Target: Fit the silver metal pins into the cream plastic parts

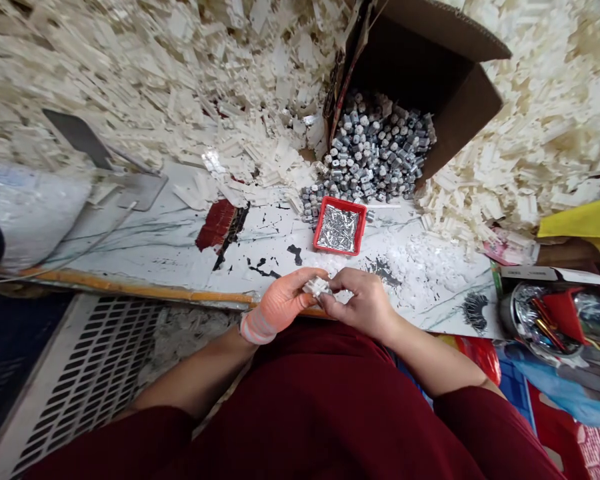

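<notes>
My left hand [279, 301], in an orange knit glove, is closed around a small white plastic part [317, 287] close to my body at the table's front edge. Bare, my right hand [363, 300] pinches the same part from the other side with thumb and fingertips. The part's exact kind is too small to make out. Just beyond both hands sits a red square tray [320, 249] full of small shiny metal pins [338, 229]. Behind it, many small grey-and-white cylindrical pieces [375, 150] spill from a cardboard box lying on its side [455, 127].
Heaps of cream plastic strips [155, 73] cover the back and right. A metal stand [143, 190] and a plastic-wrapped bundle [30, 213] are at left. A pot with tools [523, 333] stands right. Below left is a perforated white crate [95, 360]. Worn marble-patterned tabletop [145, 240] has torn patches.
</notes>
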`<state>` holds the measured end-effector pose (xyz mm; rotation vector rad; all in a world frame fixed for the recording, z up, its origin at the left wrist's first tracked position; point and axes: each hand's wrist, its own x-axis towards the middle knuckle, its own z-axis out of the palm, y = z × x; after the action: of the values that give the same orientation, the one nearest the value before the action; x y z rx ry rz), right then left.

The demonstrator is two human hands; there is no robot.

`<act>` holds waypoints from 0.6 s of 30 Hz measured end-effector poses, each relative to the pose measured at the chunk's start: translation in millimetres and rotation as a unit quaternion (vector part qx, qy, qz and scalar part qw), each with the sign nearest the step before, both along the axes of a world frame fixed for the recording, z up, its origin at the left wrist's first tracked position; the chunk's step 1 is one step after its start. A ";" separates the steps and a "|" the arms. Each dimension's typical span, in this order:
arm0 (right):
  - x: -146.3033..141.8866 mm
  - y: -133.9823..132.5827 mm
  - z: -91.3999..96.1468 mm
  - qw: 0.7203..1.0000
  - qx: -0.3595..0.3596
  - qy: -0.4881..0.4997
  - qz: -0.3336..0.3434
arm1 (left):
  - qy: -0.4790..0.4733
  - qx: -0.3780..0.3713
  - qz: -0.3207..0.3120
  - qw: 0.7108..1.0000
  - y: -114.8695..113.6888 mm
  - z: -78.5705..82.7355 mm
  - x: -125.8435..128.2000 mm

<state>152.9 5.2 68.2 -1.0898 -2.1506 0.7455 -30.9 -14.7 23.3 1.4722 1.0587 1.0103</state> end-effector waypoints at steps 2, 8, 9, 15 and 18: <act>-1.2 -2.4 -0.3 1.000 0.008 -0.003 -0.007 | 0.025 0.006 0.009 1.000 0.2 6.6 0.3; -2.6 -0.9 2.9 0.999 0.034 -0.009 0.009 | 0.067 0.018 0.040 0.997 0.5 17.4 3.9; -2.4 0.8 1.7 0.999 0.036 -0.013 0.012 | 0.071 0.011 0.047 0.996 0.3 15.8 4.8; 0.1 8.3 -3.9 0.998 0.017 -0.002 0.054 | 0.010 0.043 0.100 0.994 -4.6 -9.1 13.6; -1.2 2.6 -2.4 0.998 0.027 0.009 0.064 | -0.056 0.093 0.115 0.987 -7.6 -19.3 17.2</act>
<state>151.7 7.8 65.9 -0.9208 -2.2279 0.7482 -13.7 -22.3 4.0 1.4443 1.0943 1.3703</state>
